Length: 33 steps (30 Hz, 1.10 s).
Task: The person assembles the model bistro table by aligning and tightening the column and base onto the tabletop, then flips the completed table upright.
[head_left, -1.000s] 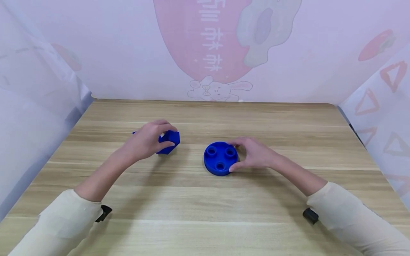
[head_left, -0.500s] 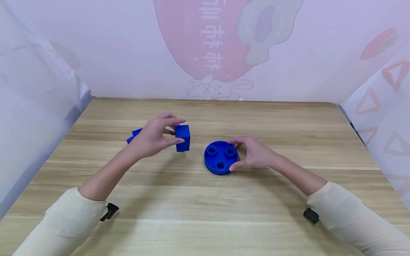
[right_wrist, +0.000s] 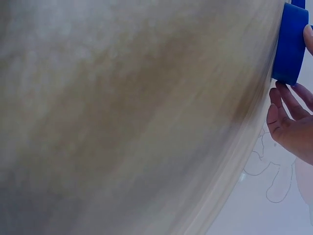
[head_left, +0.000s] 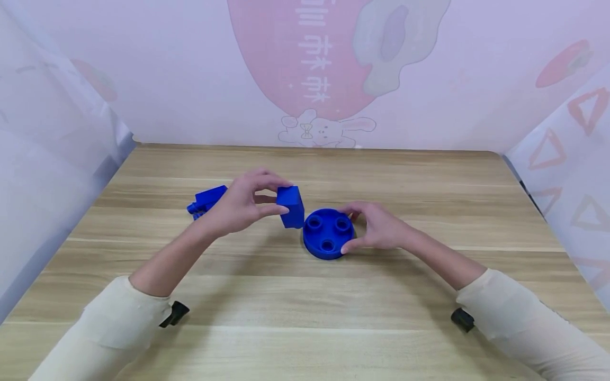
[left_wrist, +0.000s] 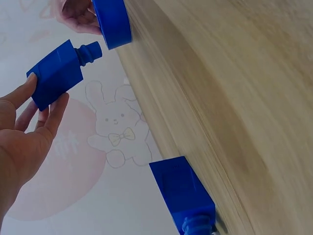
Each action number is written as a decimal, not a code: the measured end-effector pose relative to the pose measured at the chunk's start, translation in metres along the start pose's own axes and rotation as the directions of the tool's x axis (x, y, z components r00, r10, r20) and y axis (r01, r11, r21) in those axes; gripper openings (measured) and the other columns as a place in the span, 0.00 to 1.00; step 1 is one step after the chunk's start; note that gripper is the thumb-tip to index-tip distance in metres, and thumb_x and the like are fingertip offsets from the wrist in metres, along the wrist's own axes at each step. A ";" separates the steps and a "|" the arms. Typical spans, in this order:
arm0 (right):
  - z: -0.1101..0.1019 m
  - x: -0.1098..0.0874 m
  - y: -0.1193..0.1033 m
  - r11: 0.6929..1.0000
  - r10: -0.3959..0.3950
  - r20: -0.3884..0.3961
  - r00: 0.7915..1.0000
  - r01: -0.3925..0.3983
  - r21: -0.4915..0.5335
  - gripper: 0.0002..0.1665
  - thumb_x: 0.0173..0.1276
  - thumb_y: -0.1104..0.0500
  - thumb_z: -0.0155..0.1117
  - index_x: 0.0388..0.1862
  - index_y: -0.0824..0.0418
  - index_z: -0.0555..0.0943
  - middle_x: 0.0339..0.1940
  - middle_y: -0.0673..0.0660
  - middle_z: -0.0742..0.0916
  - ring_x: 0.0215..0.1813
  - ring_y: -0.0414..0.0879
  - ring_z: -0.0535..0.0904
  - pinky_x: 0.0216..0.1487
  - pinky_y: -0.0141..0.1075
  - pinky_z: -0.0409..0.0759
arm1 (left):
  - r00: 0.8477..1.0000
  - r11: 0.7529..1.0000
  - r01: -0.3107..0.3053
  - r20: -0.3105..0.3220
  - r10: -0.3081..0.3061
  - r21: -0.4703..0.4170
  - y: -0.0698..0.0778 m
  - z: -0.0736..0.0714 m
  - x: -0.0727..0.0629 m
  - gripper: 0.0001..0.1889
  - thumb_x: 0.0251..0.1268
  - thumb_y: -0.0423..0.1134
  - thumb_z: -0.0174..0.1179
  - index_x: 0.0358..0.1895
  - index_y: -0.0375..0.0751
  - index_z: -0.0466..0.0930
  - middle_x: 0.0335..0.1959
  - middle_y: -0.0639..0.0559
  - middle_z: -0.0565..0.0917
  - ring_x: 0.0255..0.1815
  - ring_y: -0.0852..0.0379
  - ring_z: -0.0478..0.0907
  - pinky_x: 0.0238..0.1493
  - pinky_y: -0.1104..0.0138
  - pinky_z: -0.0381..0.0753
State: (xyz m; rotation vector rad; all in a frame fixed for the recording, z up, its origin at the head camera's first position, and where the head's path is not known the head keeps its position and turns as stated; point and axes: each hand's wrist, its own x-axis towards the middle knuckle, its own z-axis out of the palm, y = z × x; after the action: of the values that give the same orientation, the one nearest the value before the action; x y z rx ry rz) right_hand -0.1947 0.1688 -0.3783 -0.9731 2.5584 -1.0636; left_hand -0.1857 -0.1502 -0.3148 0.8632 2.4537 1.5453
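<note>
My left hand (head_left: 245, 203) pinches a blue block (head_left: 290, 206) between thumb and fingers, held above the table. In the left wrist view this block (left_wrist: 56, 73) has flat faces and a ridged round peg sticking out of its end, pointing toward the disc. A round blue disc (head_left: 329, 241) with a raised rim and three hollow sockets lies on the table, just right of and below the block. Thumb and fingers of my right hand (head_left: 376, 226) grip the disc's right edge. Behind my left hand lies another blue block (head_left: 209, 197) with a similar ridged peg.
The wooden table (head_left: 305, 317) runs back to a printed backdrop (head_left: 190, 79) with a rabbit drawing. White sheets hang along both sides. Black straps or mounts (head_left: 462, 320) show under the sleeves.
My left hand has lifted the blue block and carried it right, turning it toward the disc. The other blue block has come into fuller view. My right hand stays on the disc.
</note>
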 end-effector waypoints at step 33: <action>0.001 0.001 0.005 0.999 -0.025 -0.014 1.000 0.026 0.041 0.47 0.48 0.54 0.89 0.65 0.71 0.79 0.58 0.62 0.87 0.51 0.54 0.83 0.57 0.51 0.82 | 0.978 0.990 -0.080 0.183 0.101 -0.118 0.003 0.048 0.017 0.19 0.65 0.24 0.68 0.59 0.30 0.83 0.55 0.41 0.81 0.58 0.45 0.80 0.60 0.59 0.84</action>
State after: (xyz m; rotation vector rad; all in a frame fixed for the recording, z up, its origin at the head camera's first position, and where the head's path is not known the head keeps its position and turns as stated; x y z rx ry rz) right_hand -0.1977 0.1697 -0.3827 -0.9939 2.5304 -1.1288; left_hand -0.1798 -0.1024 -0.3318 1.0615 2.2047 1.5331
